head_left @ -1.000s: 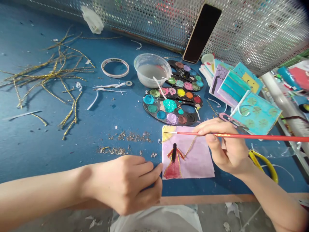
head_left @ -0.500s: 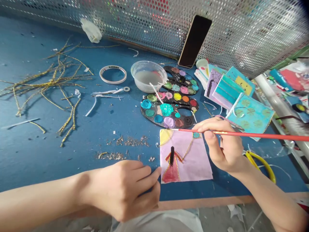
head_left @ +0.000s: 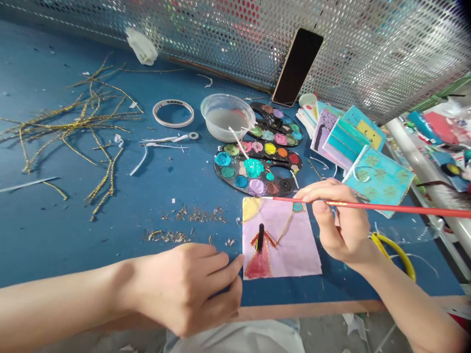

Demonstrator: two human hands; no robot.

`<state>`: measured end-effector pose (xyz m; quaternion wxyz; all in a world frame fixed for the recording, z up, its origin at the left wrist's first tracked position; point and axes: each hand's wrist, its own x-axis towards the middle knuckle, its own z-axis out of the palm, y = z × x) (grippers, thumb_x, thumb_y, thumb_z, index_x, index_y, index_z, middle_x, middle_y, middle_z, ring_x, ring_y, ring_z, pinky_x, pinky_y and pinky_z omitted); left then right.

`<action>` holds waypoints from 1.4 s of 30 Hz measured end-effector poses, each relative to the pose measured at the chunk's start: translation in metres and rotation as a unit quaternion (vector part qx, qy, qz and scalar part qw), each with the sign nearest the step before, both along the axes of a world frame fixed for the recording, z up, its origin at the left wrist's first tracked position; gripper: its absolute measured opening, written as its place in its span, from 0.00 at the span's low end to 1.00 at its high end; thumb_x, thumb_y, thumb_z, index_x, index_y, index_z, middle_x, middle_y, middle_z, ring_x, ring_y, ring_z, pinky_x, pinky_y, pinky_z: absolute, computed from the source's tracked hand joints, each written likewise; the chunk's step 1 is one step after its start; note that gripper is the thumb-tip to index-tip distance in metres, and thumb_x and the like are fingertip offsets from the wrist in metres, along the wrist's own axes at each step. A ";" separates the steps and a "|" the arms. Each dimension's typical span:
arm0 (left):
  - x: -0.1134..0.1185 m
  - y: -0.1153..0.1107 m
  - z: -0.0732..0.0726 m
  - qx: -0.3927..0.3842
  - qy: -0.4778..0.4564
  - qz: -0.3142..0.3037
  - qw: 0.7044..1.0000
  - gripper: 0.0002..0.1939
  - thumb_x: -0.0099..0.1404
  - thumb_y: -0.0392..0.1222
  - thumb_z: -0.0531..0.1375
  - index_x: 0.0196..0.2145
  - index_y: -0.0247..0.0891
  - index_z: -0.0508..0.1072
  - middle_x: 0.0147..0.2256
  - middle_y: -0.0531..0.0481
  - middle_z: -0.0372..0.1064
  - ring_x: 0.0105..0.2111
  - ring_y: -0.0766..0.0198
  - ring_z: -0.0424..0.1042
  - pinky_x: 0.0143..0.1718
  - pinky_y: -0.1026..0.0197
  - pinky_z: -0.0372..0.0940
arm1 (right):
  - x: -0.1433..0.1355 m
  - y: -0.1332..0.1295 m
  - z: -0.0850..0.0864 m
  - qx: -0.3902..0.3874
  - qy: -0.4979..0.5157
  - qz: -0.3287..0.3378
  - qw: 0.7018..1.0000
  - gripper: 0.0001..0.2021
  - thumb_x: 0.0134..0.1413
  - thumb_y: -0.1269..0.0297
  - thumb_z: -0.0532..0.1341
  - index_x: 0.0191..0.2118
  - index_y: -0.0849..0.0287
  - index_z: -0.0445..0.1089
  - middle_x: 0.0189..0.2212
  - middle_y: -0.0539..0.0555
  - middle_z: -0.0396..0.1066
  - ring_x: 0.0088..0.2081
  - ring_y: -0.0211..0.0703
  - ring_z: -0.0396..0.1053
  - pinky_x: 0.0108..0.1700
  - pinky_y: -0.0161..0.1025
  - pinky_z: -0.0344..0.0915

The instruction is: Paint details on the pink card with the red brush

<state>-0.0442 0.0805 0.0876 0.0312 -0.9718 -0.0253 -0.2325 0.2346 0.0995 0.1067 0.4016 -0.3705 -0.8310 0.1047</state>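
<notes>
A square card (head_left: 294, 250) lies on the blue table, painted lilac with a yellow corner, a red-dressed figure and gold cord outlines. My right hand (head_left: 340, 218) pinches a thin red paintbrush (head_left: 390, 207) over the card's right side. The white brush tip is at the card's top edge, by the yellow corner; whether it touches is unclear. My left hand (head_left: 200, 287) rests with fingers curled, its index fingertip at the card's left edge. The thumb is hidden, and anything under the fingers cannot be seen. Just beyond the card lies a paint palette (head_left: 241, 169) with many colours.
Behind are a plastic water bowl (head_left: 226, 120), a second palette (head_left: 281, 115) and a leaning phone (head_left: 298, 68). Painted cards (head_left: 379, 174) and yellow-handled scissors (head_left: 405, 260) lie right. Gold cords (head_left: 77, 122), a tape roll (head_left: 172, 113) and scraps (head_left: 198, 214) spread left.
The view has shifted slightly. Both hands, the paintbrush and the card keep nearly the same positions relative to one another.
</notes>
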 end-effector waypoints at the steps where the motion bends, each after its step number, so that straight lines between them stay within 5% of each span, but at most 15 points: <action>1: 0.000 0.000 0.000 -0.001 0.001 -0.001 1.000 0.13 0.65 0.44 0.56 0.35 0.34 0.76 0.37 0.40 0.78 0.24 0.64 0.71 0.19 0.62 0.64 | 0.000 -0.001 0.000 -0.003 0.008 0.001 1.000 0.11 0.60 0.75 0.55 0.45 0.55 0.66 0.36 0.53 0.73 0.39 0.43 0.73 0.41 0.44 0.70; 7: -0.001 -0.002 -0.001 0.000 0.003 0.002 1.000 0.12 0.65 0.43 0.55 0.36 0.34 0.76 0.39 0.40 0.78 0.24 0.64 0.71 0.19 0.61 0.63 | -0.004 -0.004 0.000 -0.031 -0.013 0.059 0.998 0.14 0.60 0.76 0.55 0.49 0.56 0.68 0.40 0.54 0.74 0.43 0.42 0.72 0.43 0.43 0.70; 42: -0.001 -0.002 0.000 0.003 -0.006 0.002 1.000 0.12 0.65 0.41 0.55 0.34 0.34 0.76 0.36 0.40 0.78 0.24 0.65 0.71 0.19 0.62 0.64 | -0.002 -0.003 0.003 -0.021 0.005 0.022 1.000 0.11 0.60 0.74 0.54 0.45 0.55 0.68 0.36 0.54 0.74 0.39 0.44 0.73 0.41 0.45 0.71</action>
